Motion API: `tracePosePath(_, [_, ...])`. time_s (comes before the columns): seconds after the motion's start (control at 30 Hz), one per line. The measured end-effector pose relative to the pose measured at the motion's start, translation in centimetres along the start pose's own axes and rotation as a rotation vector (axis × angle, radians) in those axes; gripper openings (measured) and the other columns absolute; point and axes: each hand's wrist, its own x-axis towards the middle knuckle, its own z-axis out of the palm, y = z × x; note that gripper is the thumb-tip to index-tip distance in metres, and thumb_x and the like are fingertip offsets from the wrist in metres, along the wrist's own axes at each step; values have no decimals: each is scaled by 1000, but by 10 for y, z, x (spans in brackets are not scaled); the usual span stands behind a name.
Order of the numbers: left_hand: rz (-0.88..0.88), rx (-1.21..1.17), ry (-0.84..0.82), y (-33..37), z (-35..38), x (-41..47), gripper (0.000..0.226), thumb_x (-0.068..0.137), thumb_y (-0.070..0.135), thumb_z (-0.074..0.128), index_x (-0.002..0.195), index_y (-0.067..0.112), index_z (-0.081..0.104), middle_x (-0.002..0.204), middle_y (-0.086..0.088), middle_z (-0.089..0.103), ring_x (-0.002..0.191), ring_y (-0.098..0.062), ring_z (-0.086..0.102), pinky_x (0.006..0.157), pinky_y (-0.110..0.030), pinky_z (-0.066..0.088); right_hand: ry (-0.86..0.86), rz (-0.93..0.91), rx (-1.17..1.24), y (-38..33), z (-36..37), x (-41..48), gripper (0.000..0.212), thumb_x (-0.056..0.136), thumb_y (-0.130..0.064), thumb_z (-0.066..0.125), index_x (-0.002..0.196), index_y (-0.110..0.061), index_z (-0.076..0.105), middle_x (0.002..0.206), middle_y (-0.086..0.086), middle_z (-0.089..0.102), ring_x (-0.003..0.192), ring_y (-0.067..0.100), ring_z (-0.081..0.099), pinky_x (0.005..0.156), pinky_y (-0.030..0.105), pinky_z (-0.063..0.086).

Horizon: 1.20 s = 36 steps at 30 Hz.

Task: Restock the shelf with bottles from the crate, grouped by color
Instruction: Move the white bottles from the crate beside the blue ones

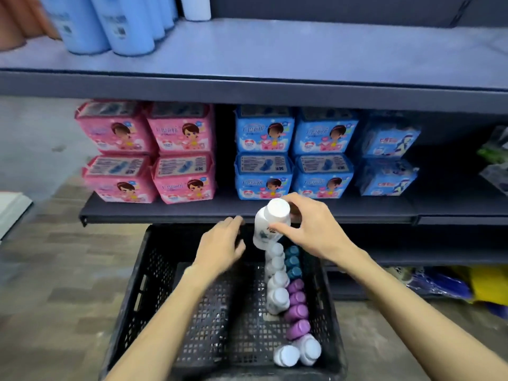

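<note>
A black plastic crate (154, 276) stands on the floor below the shelves. Along its right side stand white bottles (277, 296), teal-capped bottles (292, 261) and purple-capped bottles (298, 312). My right hand (310, 229) grips one white bottle (270, 224) around its body, held above the crate's far end. My left hand (222, 244) hovers over the crate with loosely bent fingers and holds nothing. The upper shelf (302, 50) carries tall light-blue bottles (110, 26) at its left, with a white bottle (196, 8) behind them.
The middle shelf (247, 211) holds pink packs (154, 152) at the left and blue packs (297, 152) to the right. More bagged goods (445, 284) lie on the lowest level at the right. Grey tiled floor spreads to the left.
</note>
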Motion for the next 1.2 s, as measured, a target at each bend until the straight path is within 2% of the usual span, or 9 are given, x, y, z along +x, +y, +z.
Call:
tracePosePath(0.17, [69, 146, 154, 11, -74, 33, 36, 84, 36, 58, 115, 20, 50, 99, 1, 57, 96, -24, 59, 66, -39, 48, 87, -80, 9, -40, -47, 27, 41, 85, -37, 77, 119, -19, 64, 110, -9, 69, 97, 2, 61, 85, 17, 49])
tracePosePath(0.27, [101, 166, 245, 26, -116, 42, 31, 84, 35, 56, 111, 20, 53, 96, 3, 59, 93, -22, 59, 64, -37, 48, 137, -134, 29, -67, -76, 40, 41, 85, -40, 77, 119, -21, 65, 109, -12, 69, 99, 2, 64, 89, 24, 53])
tracePosePath(0.47, [189, 218, 416, 47, -187, 44, 22, 84, 39, 52, 98, 23, 55, 86, 5, 59, 84, -21, 59, 60, -37, 49, 230, -236, 109, -120, -130, 58, 35, 84, -39, 77, 112, -21, 68, 101, -16, 72, 93, -2, 67, 83, 17, 53])
tracePosePath(0.57, [218, 245, 472, 56, -217, 46, 26, 81, 46, 42, 91, 24, 53, 80, 6, 58, 79, -19, 57, 60, -36, 48, 272, -266, 158, -143, -152, 71, 28, 85, -34, 78, 108, -21, 69, 99, -13, 74, 91, 0, 69, 82, 21, 56])
tracePosePath(0.77, [272, 293, 501, 71, -277, 59, 16, 85, 38, 51, 87, 22, 52, 80, 4, 60, 77, -22, 57, 61, -35, 47, 336, -301, 170, -183, -198, 104, 25, 86, -38, 77, 102, -19, 72, 95, -9, 76, 90, 7, 72, 85, 34, 59])
tracePosePath(0.83, [271, 311, 508, 74, -294, 66, 16, 87, 38, 51, 91, 23, 54, 83, 7, 62, 80, -19, 58, 62, -32, 45, 340, -312, 174, -196, -211, 115, 25, 86, -39, 76, 100, -19, 73, 94, -8, 76, 89, 9, 73, 82, 36, 60])
tracePosePath(0.93, [271, 338, 528, 77, -316, 74, 16, 88, 39, 51, 91, 24, 54, 85, 9, 63, 82, -17, 58, 61, -29, 41, 334, -317, 158, -213, -227, 128, 24, 86, -38, 76, 99, -18, 73, 94, -7, 76, 87, 8, 73, 74, 33, 61])
tracePosePath(1.03, [240, 393, 546, 81, -335, 81, 19, 89, 40, 51, 94, 22, 56, 86, 7, 64, 85, -19, 59, 61, -30, 38, 346, -342, 82, -225, -236, 139, 28, 86, -41, 76, 102, -18, 72, 96, -8, 76, 89, 7, 72, 82, 33, 60])
tracePosePath(1.2, [91, 538, 626, 88, -368, 95, 18, 86, 36, 51, 86, 18, 54, 84, 0, 63, 83, -28, 60, 60, -30, 33, 360, -329, 53, -231, -240, 156, 29, 86, -40, 76, 102, -17, 72, 96, -7, 75, 90, 7, 71, 84, 35, 59])
